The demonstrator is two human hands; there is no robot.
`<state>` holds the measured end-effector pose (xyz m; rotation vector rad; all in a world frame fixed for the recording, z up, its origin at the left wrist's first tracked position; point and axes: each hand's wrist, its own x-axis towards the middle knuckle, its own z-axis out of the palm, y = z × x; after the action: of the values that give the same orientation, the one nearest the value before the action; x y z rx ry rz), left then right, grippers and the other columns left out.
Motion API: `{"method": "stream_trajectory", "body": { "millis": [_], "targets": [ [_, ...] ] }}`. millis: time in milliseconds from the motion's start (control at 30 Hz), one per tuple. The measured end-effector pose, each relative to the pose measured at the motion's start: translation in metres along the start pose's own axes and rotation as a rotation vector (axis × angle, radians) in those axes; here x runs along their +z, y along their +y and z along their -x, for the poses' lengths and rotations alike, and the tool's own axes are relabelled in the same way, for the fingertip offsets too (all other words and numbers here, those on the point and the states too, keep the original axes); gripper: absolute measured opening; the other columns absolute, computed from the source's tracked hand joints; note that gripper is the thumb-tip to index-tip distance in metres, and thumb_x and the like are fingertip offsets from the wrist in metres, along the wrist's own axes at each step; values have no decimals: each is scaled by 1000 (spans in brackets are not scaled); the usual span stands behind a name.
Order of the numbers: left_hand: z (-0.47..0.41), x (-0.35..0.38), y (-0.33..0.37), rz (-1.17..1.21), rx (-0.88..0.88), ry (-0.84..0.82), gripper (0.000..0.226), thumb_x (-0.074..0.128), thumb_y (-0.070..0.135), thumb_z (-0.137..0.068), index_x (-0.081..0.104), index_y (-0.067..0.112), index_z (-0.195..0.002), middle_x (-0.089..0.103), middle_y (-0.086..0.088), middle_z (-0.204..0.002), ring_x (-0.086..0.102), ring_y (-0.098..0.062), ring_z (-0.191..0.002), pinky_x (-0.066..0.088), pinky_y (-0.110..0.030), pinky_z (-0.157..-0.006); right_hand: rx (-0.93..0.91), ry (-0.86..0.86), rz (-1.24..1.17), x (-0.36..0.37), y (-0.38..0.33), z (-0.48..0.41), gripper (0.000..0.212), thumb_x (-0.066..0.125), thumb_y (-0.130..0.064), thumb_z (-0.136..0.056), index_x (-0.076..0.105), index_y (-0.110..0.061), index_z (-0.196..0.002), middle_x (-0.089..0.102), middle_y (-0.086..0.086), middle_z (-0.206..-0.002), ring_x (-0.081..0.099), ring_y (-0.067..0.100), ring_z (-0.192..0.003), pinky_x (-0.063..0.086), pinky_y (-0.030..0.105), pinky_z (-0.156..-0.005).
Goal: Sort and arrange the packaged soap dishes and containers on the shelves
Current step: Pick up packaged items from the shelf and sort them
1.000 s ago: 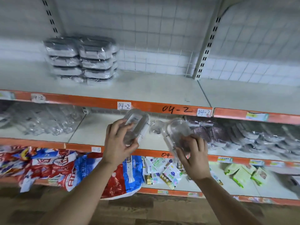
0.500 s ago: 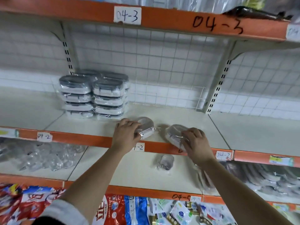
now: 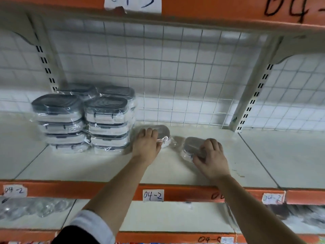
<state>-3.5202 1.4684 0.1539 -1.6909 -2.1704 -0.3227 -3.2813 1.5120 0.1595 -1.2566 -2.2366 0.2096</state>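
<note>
Risks, left to right:
- The stacks [image 3: 105,118] stand four high at the far left of the shelf [image 3: 79,166], in slippery film wrap. The left hand [image 3: 146,147] is just beside the right-hand stack. My guess is that a nudge from knuckle or wrist while seating the dish could shift or topple that column.
- The left dish [image 3: 162,132] sits far back, close to the grid [image 3: 175,76]. Pushed further, it may jam against the wire or end up askew to the stacks.
- The right dish [image 3: 192,145] lies at an angle, its long side not square to the shelf edge. Let go like that, it would break the row. The loose wrap could also let it slide under the fingers.
- There is a gap between the two dishes, so closing it by feel could knock one into the other.

Hand pose:
- The left arm reaches up and forward over the shelf edge. The hand is palm down, with the fingers curled over the near left end of the left dish and holding it down on the shelf. I can't see the thumb.
- The right arm comes in from the lower right. The right hand [image 3: 213,161] is palm down, its fingers hooked over the near right end of the right dish and the thumb on the near side, a pinching hold. That dish rests on the shelf, near the middle.
</note>
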Motion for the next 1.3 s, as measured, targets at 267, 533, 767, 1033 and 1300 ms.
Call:
{"method": "stream_trajectory", "body": {
  "millis": [267,533,767,1033,1300],
  "targets": [
    [-39,29,-12,74,-48,-113,39,44,36,-99,42,10,-128,43,-11,-136,34,-33,-133,31,-47,-108,-21,21,35,7,5,-10,57,45,-53,-78,61,-5,-104,56,19,-114,42,38,-119,36,52,-104],
    [-50,33,-15,165,-69,-57,37,49,30,-99,43,10,-130,44,-11,-143,32,-28,-138,25,-37,-110,22,-21,0,9,7,-12,63,42,-55,-78,60,-5,-112,54,22,-122,41,38,-128,30,52,-110],
    [-24,14,-15,203,5,-133,50,39,28,-102,26,8,-147,22,-12,-158,14,-26,-148,14,-35,-117,56,-53,-11,11,12,-12,69,36,-62,-75,57,-13,-119,48,13,-132,35,34,-134,30,39,-106],
    [34,-19,-32,195,307,156,14,62,25,-87,69,14,-90,68,-2,-85,66,-25,-80,50,-35,-73,86,35,-104,14,5,-17,43,73,-39,-82,59,-14,-114,50,9,-126,44,37,-112,36,40,-95],
    [48,-21,-54,212,399,183,24,48,25,-86,65,15,-74,60,0,-67,61,-22,-59,49,-32,-64,-75,153,-275,33,-64,-67,40,78,-23,-80,58,-6,-110,49,12,-121,48,32,-111,37,34,-100]
  ]
}}
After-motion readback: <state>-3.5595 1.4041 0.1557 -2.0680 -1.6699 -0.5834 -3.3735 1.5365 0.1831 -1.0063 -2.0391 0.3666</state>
